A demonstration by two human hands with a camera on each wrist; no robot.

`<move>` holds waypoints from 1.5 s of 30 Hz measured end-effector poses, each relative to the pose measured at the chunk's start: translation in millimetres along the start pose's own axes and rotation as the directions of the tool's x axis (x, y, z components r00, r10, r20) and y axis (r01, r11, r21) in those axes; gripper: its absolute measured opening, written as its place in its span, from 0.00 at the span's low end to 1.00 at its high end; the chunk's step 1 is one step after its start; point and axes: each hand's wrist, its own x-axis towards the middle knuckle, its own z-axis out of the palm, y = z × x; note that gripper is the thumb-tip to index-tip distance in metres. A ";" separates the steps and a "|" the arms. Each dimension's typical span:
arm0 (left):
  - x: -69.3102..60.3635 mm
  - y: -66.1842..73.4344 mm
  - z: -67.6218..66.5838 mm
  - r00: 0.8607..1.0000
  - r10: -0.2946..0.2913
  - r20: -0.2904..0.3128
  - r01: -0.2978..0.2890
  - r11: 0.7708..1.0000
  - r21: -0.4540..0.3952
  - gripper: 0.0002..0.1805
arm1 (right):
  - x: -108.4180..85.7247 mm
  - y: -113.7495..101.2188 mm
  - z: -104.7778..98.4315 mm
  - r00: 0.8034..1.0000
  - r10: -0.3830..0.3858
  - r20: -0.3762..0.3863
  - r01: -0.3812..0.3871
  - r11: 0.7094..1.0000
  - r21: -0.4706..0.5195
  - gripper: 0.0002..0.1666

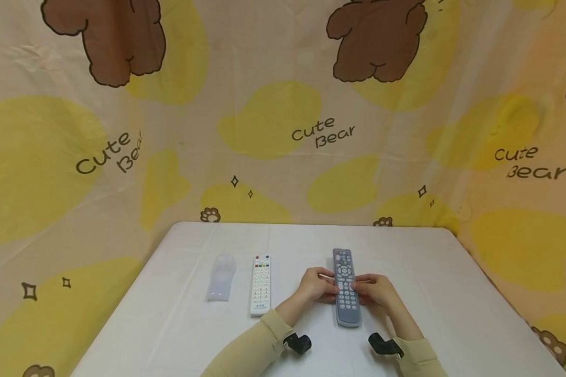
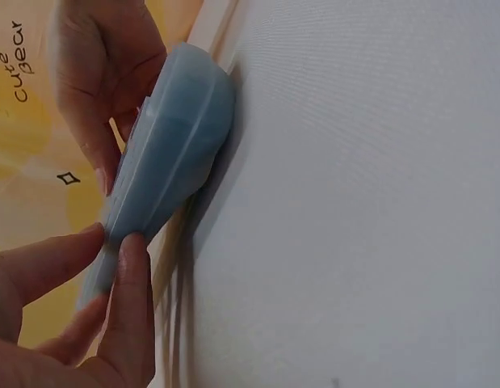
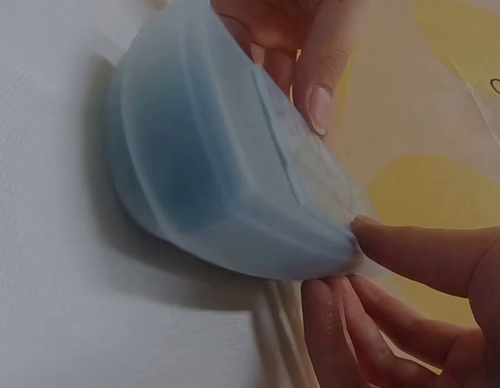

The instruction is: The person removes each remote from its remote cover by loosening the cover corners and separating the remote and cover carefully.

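Observation:
A grey-blue remote control [image 1: 346, 293] with pale buttons is held between both hands, long side pointing away from the person. The left hand [image 1: 315, 285] pinches its left edge, thumb on the button side and fingertips beneath. On the opposite edge, the right hand [image 1: 376, 289] grips it the same way. The left wrist view shows the remote's thick near end [image 2: 193, 97] tilted close to the tabletop; whether it touches is unclear. From the right wrist, the thumb [image 3: 427, 255] rests on the remote's edge.
Left of the hands lies a white remote control [image 1: 261, 285], buttons up. Beside it is a translucent sleeve-like cover [image 1: 221, 278]. All are on a white table [image 1: 184, 335], with a patterned bear curtain [image 1: 269, 120] hanging behind and at both sides.

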 end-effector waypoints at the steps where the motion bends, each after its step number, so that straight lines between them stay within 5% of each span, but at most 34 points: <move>1: 0.1 1.1 -0.2 1.000 0.014 -0.004 -0.014 1.000 0.012 0.22 | -0.7 -1.0 -0.5 1.000 -0.007 -0.003 0.007 1.000 0.012 0.28; 19: 0.8 35.5 -7.9 0.988 0.154 -0.011 -0.154 0.985 -0.073 0.24 | -3.4 -26.1 -6.4 0.993 -0.096 -0.064 0.100 0.993 0.067 0.33; 28: -0.5 44.8 -10.4 0.977 0.212 -0.022 -0.213 0.976 -0.041 0.17 | -7.5 -35.9 -8.3 0.985 -0.148 -0.086 0.154 0.985 0.072 0.33; 35: -3.5 45.6 -10.3 0.950 0.310 -0.048 -0.311 0.950 -0.024 0.13 | -11.5 -36.7 -8.4 0.969 -0.216 -0.119 0.224 0.973 0.059 0.29; 45: -2.2 39.8 -9.5 0.972 0.231 -0.030 -0.233 0.960 -0.155 0.15 | -12.2 -29.7 -5.4 0.955 -0.252 -0.159 0.266 0.961 0.080 0.24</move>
